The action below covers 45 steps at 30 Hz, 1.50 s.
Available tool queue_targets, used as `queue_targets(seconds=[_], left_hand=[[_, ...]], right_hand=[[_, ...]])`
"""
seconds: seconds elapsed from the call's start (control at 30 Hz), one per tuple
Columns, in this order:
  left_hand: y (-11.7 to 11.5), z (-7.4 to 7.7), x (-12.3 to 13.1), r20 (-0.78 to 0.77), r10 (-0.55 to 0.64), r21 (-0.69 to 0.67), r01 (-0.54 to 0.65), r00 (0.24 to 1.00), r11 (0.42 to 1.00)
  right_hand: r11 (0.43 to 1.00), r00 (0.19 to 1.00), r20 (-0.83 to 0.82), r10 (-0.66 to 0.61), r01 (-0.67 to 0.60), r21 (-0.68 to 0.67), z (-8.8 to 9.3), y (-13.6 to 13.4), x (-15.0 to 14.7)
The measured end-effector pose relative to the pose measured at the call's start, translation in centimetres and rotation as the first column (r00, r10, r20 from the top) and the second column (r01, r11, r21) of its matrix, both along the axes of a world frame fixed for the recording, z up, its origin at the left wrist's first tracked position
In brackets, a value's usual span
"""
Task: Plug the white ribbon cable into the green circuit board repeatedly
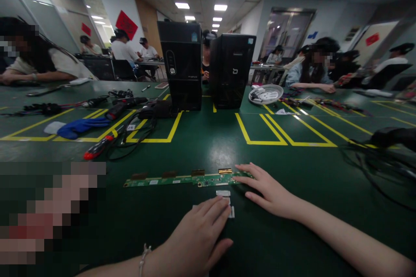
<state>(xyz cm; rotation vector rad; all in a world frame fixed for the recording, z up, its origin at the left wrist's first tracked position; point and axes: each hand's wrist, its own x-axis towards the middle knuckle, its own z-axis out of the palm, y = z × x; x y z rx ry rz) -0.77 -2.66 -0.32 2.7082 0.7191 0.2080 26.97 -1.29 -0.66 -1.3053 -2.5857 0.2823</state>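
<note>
A long, narrow green circuit board [182, 180] with brown tabs along its back edge lies on the dark green table. My right hand [268, 190] rests at the board's right end, fingers spread, fingertips over that end. Nearer to me, my left hand [206, 229] lies palm down, with its fingers together on small pale pieces [223, 193] and its thumb held apart. The pieces sit just in front of the board; part of them is hidden under the left fingers. A bracelet circles my left wrist.
Two black computer towers [183, 67] [232, 71] stand at the back. A blue glove [82, 127], a red-handled screwdriver [99, 147] and cables [143, 138] lie on the left. A white basket [265, 94] is behind right, with black cables [373, 156] at far right. Other people sit around.
</note>
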Motion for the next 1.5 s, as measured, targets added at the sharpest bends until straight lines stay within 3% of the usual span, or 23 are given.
queue_targets(seconds=[0.17,0.43,1.5], left_hand=[[0.0,0.6,0.2,-0.085,-0.014,-0.047,0.010,0.996,0.999],[-0.1,1.1,0.4,-0.125,-0.001,-0.131,-0.016,0.992,0.991],[0.0,0.6,0.6,-0.202,0.015,-0.104,-0.036,0.979,0.994]], right_hand=[[0.997,1.000,0.003,0.012,-0.012,-0.079,0.0,-0.1,0.1],[0.995,1.000,0.004,0.019,-0.019,-0.097,-0.2,-0.5,0.2],[0.998,0.997,0.073,0.030,-0.027,-0.048,-0.8,-0.7,-0.1]])
